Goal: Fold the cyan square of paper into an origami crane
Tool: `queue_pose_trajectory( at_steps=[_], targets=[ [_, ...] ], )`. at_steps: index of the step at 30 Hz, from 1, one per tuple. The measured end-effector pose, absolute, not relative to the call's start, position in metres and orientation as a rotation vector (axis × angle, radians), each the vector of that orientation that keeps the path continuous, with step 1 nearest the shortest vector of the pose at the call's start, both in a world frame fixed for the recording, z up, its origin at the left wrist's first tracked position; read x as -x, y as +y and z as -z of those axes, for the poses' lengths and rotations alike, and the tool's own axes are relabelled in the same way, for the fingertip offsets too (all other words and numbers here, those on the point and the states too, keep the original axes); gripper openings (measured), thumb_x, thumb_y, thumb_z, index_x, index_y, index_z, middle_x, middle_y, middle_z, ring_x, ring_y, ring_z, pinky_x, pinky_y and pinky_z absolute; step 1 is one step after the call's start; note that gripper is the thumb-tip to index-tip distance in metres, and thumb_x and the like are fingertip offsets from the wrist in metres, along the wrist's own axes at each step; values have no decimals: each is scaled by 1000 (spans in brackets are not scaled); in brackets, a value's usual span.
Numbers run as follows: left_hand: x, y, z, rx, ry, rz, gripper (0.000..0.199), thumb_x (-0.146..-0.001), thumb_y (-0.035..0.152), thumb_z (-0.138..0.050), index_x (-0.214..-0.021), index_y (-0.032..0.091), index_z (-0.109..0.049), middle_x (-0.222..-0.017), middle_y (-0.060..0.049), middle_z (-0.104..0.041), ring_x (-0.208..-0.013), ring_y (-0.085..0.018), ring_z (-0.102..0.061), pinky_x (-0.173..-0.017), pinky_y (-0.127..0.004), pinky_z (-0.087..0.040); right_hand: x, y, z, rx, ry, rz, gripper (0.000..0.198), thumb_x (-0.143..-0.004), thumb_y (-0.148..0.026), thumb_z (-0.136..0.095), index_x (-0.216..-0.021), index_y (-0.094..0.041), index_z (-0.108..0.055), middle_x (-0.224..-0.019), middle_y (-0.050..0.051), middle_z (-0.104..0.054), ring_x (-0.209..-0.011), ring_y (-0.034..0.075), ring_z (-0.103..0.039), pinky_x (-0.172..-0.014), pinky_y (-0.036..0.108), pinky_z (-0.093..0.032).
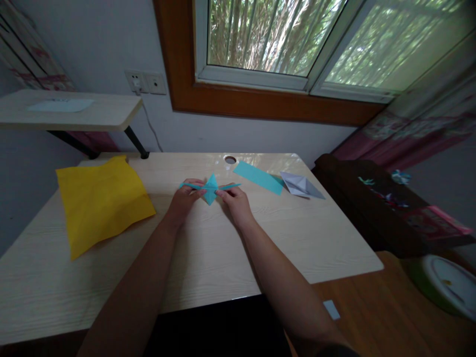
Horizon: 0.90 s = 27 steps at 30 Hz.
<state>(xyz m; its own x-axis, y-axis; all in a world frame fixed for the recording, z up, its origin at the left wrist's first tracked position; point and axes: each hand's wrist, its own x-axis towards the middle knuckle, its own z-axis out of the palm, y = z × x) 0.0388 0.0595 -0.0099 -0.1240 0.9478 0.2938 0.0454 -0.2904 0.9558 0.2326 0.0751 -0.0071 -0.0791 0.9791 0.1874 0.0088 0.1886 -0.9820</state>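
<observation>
Both hands hold a folded light-blue origami paper (210, 194) just over the middle of the table. It has a diamond-shaped body and two narrow points sticking out sideways. On its left side, my left hand (185, 199) pinches the body near the base of the left point. My right hand (237, 198) grips it the same way at the right, thumb against the paper. Beyond my right hand lies a flat light-blue paper strip (259, 177). A folded white paper boat (300, 185) sits beside the strip's right end, touching or overlapping it.
A wavy yellow sheet (104, 206) lies on the left of the pale wooden table (223, 263). A raised shelf (111, 110) with a paper on it stands at the back left. The table has a round cable hole (230, 160) near the wall. At right is a dark cabinet (349, 213).
</observation>
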Motion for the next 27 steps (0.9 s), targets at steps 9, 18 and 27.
queue_pose_trajectory(
  at_steps=[9,18,27],
  targets=[
    [-33,60,8,-1255,1229,-1458,33,-68,42,-86,-90,20,-75,-100,-5,-72,-93,-22,-66,-88,-35,-52,-240,67,-7,1021,-1395,-943,24,-79,-45,-78,-93,-25,-78,-90,3,-68,-75,17,-57,-70,31,-47],
    [-19,57,8,-1243,1265,-1485,52,-70,33,-83,-118,21,-68,-116,-9,-70,-108,-23,-67,-97,-38,-52,-253,65,-3,1074,-1702,-732,14,-87,-37,-72,-90,-25,-79,-85,4,-67,-77,19,-60,-71,33,-47],
    [-14,54,2,-949,1199,-1741,44,-75,35,-78,-115,20,-67,-100,-4,-66,-89,-14,-67,-89,-30,-54,-254,64,-1,928,-1748,-798,6,-84,-30,-74,-87,-25,-76,-96,4,-64,-89,19,-63,-72,31,-51]
  ],
)
